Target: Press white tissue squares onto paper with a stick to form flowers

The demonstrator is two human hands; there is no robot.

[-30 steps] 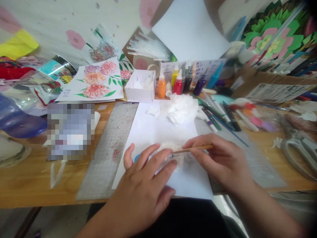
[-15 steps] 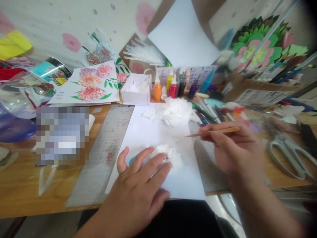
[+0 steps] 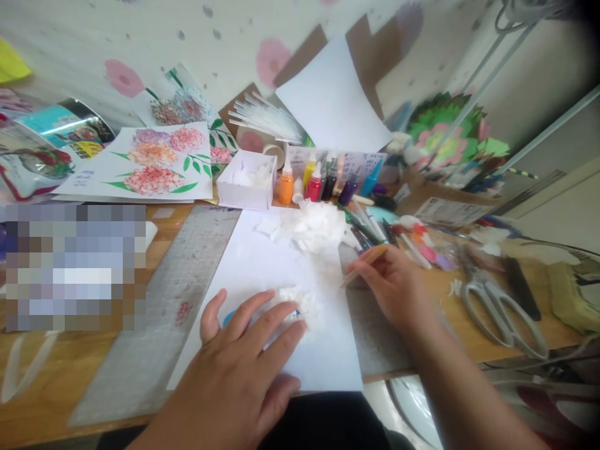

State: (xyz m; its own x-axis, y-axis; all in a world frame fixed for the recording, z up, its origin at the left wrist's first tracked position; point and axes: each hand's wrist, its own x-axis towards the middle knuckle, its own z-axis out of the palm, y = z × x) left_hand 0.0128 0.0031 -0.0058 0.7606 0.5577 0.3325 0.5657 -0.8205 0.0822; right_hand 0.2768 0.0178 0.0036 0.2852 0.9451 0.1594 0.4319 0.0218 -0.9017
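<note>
My left hand (image 3: 244, 356) lies flat on a white sheet of paper (image 3: 262, 275), fingers spread and pressing beside a small white fluffy tissue clump (image 3: 300, 300); a bit of blue shows under the fingers. My right hand (image 3: 394, 281) pinches a thin wooden stick (image 3: 365, 262), its tip pointing down-left at the paper's right edge, a short way right of the clump. A pile of white tissue pieces (image 3: 319, 222) sits at the top of the sheet.
A grey cutting mat (image 3: 178, 294) lies under the paper. Behind stand a white box (image 3: 246, 181), several paint bottles (image 3: 312, 181), pens (image 3: 370, 228) and a flower painting (image 3: 145, 162). Scissors (image 3: 497, 306) lie at the right on the wooden table (image 3: 56, 369).
My right hand lifted the stick off the tissue clump, swung it right, then brought it back down to the paper's right edge. The left hand stayed pressed down; the view turned right.
</note>
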